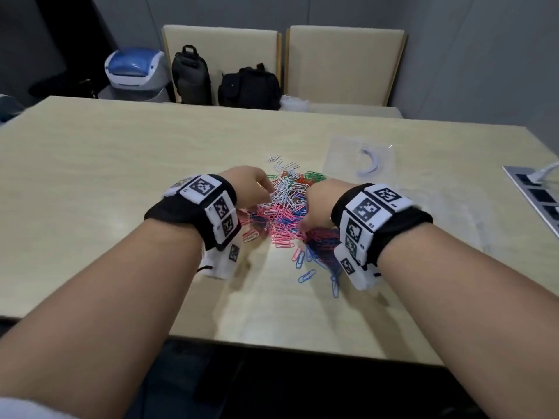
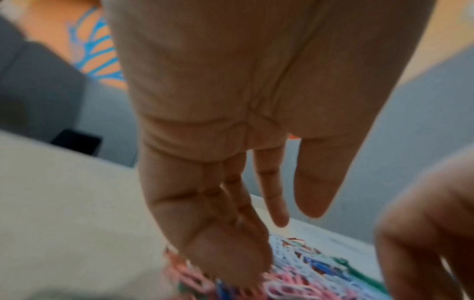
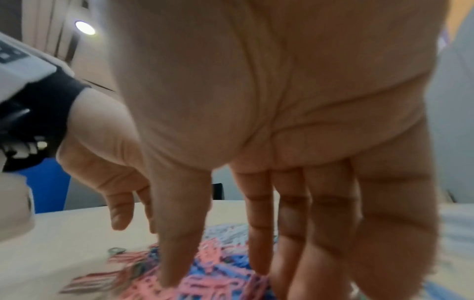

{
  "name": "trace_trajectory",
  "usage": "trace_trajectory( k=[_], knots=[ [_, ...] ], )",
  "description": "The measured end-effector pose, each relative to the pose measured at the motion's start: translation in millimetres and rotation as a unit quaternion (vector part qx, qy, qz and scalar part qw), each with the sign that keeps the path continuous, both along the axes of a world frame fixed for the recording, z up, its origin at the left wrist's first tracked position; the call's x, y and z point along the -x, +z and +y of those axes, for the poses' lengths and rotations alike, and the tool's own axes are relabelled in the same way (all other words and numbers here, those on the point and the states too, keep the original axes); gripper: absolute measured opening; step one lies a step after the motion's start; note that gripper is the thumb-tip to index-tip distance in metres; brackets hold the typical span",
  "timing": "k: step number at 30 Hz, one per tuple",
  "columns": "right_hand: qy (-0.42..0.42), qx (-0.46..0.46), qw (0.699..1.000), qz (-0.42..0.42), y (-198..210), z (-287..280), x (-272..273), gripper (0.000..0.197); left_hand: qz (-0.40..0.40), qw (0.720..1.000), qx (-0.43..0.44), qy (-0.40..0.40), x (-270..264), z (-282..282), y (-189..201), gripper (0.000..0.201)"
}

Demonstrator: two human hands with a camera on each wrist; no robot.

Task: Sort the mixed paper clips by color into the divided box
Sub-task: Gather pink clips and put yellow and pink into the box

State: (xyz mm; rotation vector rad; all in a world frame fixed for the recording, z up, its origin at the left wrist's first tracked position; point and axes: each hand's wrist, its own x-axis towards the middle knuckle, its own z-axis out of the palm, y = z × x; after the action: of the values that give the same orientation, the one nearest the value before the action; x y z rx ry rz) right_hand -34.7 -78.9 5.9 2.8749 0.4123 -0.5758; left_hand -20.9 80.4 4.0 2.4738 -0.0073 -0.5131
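A heap of mixed paper clips (image 1: 287, 207) in pink, blue, white, green and red lies in the middle of the table (image 1: 106, 176). My left hand (image 1: 251, 186) reaches down onto the heap's left side; its straight fingers (image 2: 231, 253) touch pink and white clips (image 2: 307, 274). My right hand (image 1: 317, 207) comes down on the right side, with its fingers (image 3: 179, 253) spread and straight, tips in the pink and blue clips (image 3: 218, 263). Neither hand pinches a clip. A clear plastic container (image 1: 360, 160) lies behind the heap to the right; its compartments cannot be made out.
A few blue clips (image 1: 307, 275) lie loose towards the table's front edge. A socket panel (image 1: 538, 195) is set into the right edge. Behind the table stand two chair backs (image 1: 344, 62), two black bags (image 1: 248, 87) and a bin (image 1: 136, 71).
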Motion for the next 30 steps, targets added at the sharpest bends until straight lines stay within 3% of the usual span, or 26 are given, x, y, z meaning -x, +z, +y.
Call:
trace_trajectory(
  k=[2, 6, 11, 16, 21, 24, 30],
  knots=[
    [-0.013, -0.008, 1.0, 0.015, -5.9, 8.5, 7.1, 0.048, 0.069, 0.99, 0.109, 0.054, 5.4, 1.2, -7.8, 0.009],
    [-0.009, -0.018, 1.0, -0.01, -14.7, 16.4, 5.8, 0.039, 0.153, 0.949, 0.243, 0.131, 18.0, 0.5, -17.6, 0.003],
    [-0.019, -0.043, 0.997, -0.058, -6.9, 13.0, -2.1, 0.013, 0.207, 0.904, 0.316, 0.202, 28.9, -3.9, -23.3, 0.017],
    [-0.019, -0.097, 0.991, -0.095, 4.6, 10.9, -5.4, 0.011, 0.207, 0.867, 0.378, 0.252, 34.0, -17.8, -24.4, 0.038],
    [0.035, -0.128, 0.99, -0.043, 15.3, 31.3, 6.0, 0.017, 0.239, 0.801, 0.471, 0.283, 40.3, -27.5, -23.8, 0.034],
    [0.017, -0.093, 0.993, -0.063, 14.2, 21.1, 0.4, 0.022, 0.221, 0.817, 0.445, 0.293, 43.5, -24.5, -24.6, 0.042],
    [-0.039, 0.026, 0.999, 0.01, -13.1, -3.7, 7.5, 0.023, 0.212, 0.821, 0.447, 0.284, 49.8, -16.3, -27.1, 0.035]
  ],
)
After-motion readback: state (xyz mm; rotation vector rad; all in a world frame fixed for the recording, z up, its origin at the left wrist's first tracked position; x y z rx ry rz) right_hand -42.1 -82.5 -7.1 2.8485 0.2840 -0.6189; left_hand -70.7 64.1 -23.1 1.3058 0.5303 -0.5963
